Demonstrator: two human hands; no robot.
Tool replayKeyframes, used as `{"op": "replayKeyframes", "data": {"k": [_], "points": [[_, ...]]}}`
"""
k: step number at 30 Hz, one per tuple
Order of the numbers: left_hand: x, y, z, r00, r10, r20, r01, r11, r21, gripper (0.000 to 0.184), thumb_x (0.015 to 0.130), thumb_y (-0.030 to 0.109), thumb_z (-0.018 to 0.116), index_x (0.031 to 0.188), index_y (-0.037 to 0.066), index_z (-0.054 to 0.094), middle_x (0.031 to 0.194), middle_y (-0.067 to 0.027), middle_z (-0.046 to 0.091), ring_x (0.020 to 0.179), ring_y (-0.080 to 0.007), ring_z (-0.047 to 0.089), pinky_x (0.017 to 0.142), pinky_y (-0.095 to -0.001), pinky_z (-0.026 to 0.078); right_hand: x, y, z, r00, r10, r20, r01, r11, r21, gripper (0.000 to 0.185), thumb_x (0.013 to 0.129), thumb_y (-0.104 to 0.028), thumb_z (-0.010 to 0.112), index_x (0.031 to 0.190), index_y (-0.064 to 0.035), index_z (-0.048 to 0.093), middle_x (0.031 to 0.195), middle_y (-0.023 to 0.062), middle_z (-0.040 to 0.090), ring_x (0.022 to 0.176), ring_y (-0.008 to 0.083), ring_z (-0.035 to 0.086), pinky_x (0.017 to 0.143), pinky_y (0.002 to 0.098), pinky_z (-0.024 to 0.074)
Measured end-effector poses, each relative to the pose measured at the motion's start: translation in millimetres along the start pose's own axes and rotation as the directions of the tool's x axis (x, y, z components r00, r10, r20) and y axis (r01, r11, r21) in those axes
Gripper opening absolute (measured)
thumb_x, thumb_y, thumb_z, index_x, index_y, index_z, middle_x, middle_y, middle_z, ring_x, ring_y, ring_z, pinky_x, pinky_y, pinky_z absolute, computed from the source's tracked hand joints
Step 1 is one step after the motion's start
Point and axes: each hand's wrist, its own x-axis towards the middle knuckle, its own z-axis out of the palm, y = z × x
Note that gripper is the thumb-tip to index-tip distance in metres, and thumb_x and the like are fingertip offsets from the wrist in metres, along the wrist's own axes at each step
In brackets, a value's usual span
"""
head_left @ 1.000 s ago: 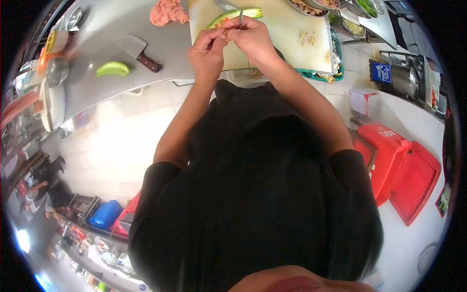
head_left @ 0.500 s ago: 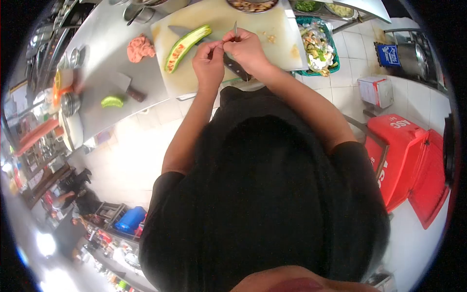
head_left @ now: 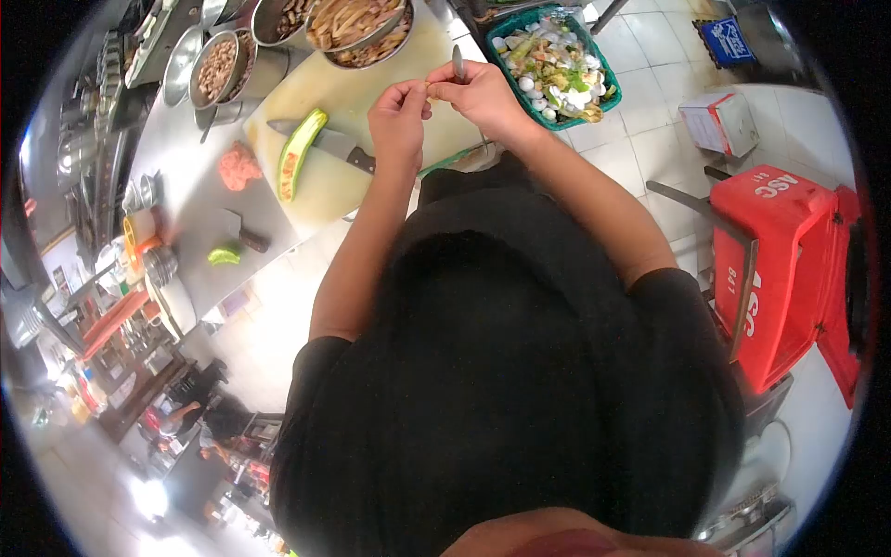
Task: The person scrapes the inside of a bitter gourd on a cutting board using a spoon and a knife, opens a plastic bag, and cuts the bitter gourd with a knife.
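My left hand (head_left: 396, 121) pinches a small pale yellowish piece (head_left: 432, 86) between thumb and fingertips; its kind is too small to tell. Close against it, my right hand (head_left: 484, 98) is closed around a small knife (head_left: 458, 61), whose short blade points up past the fingers. Both hands are over the near right part of a white cutting board (head_left: 408, 195). Left of them lies a halved green gourd (head_left: 302, 153) with reddish seeds inside. It rests across a large kitchen knife (head_left: 342, 145) with a dark handle.
Bowls of brown strips (head_left: 357, 23) and of beans (head_left: 218, 70) stand behind the board. Pinkish minced meat (head_left: 239, 167), a cleaver (head_left: 251, 239) and a green gourd piece (head_left: 224, 255) lie left. A green basket of scraps (head_left: 608, 79) is at right, beyond it a red bin (head_left: 770, 278).
The view has turned and shifted, showing more bowls and the whole scrap basket. My hands stay together but now sit farther right of the gourd and the large knife.
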Motion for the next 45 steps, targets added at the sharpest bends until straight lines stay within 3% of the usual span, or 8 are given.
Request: {"op": "replayKeyframes", "data": {"k": [4,7,16,19,31,37,41,45], "points": [[3.3,-2.6,13.9,0.998,-0.033,0.061,0.03,0.998,0.048,0.012,0.092,0.01,0.063,0.094,-0.002,0.065,0.077,-0.0034,0.063,0.065,-0.0096,0.054,0.06,-0.0233,0.045,-3.4,-12.3,-22.0,0.99,0.139,0.026,-0.138,0.989,-0.045,0.016,0.084,-0.015,0.069,0.094,-0.0023,0.071,0.079,-0.0005,0.066,0.069,0.0077,0.054,0.062,0.0241,0.0428],[1.1,0.8,21.1,0.993,-0.06,0.097,0.052,0.995,0.089,0.013,0.092,0.011,0.063,0.093,-0.002,0.065,0.078,-0.0036,0.063,0.065,-0.0096,0.054,0.06,-0.0233,0.045,-0.6,-1.6,-31.9,0.993,0.096,0.069,-0.103,0.99,0.099,0.011,0.091,-0.011,0.064,0.097,-0.0017,0.067,0.076,-0.0018,0.061,0.051,0.0004,0.038,0.044,0.0203,0.0267],[8.1,-13.2,3.2,0.988,-0.151,0.015,0.15,0.988,0.02,0.011,0.091,0.011,0.064,0.094,0.0,0.066,0.077,-0.0038,0.063,0.064,-0.0108,0.055,0.059,-0.0246,0.046,3.7,19.9,-11.6,0.993,-0.109,0.037,0.112,0.987,-0.114,0.018,0.085,-0.013,0.066,0.098,-0.0011,0.069,0.087,0.0046,0.07,0.082,0.0109,0.061,0.074,0.0276,0.0486],[9.0,-20.6,-6.7,0.984,-0.173,-0.042,0.172,0.985,-0.014,0.01,0.09,0.01,0.065,0.093,0.0,0.066,0.077,-0.0039,0.063,0.063,-0.0107,0.055,0.058,-0.0245,0.047,7.8,30.8,-6.0,0.998,0.063,0.019,-0.061,0.992,-0.106,0.018,0.084,-0.013,0.066,0.096,-0.0006,0.07,0.084,0.0049,0.069,0.079,0.0121,0.062,0.073,0.028,0.0491],[-0.8,-29.5,-41.4,0.992,-0.013,-0.126,0.027,0.993,0.112,0.014,0.089,0.007,0.063,0.1,-0.002,0.067,0.081,-0.0069,0.067,0.07,-0.0142,0.061,0.065,-0.0267,0.051,21.8,61.3,32.2,0.987,-0.143,0.079,0.162,0.81,-0.564,0.024,0.08,-0.022,0.065,0.093,-0.0019,0.069,0.087,0.0194,0.07,0.079,0.0314,0.069,0.072,0.0384,0.0542],[5.7,-31.9,-66.6,0.99,-0.011,-0.138,0.026,0.994,0.107,0.016,0.09,0.01,0.063,0.099,-0.001,0.068,0.082,-0.0062,0.067,0.072,-0.014,0.062,0.068,-0.0259,0.051,20.1,43.6,27.5,0.986,-0.169,0.003,0.141,0.809,-0.571,0.023,0.079,-0.022,0.067,0.094,-0.0043,0.07,0.091,0.0177,0.07,0.084,0.0304,0.069,0.076,0.0374,0.0536],[8.8,-35.7,-99.4,0.977,0.074,-0.201,-0.059,0.995,0.081,0.011,0.09,0.006,0.062,0.096,-0.001,0.068,0.077,-0.0028,0.064,0.067,-0.0095,0.059,0.063,-0.0234,0.049,47.0,33.2,-33.8,0.961,-0.247,-0.123,0.164,0.869,-0.467,0.018,0.083,-0.019,0.071,0.094,-0.0042,0.071,0.081,0.003,0.07,0.072,0.0084,0.06,0.069,0.0254,0.0494],[-8.4,-39.2,-117.3,0.93,0.367,-0.029,-0.268,0.729,0.629,0.015,0.085,0.009,0.066,0.098,0.002,0.068,0.084,-0.0077,0.066,0.07,-0.0154,0.062,0.066,-0.0292,0.051,56.3,12.4,-109.8,0.89,-0.292,-0.35,-0.009,0.757,-0.654,0.02,0.082,-0.021,0.072,0.094,-0.0045,0.072,0.079,0.0021,0.069,0.072,0.0087,0.059,0.068,0.0258,0.0477]]}}
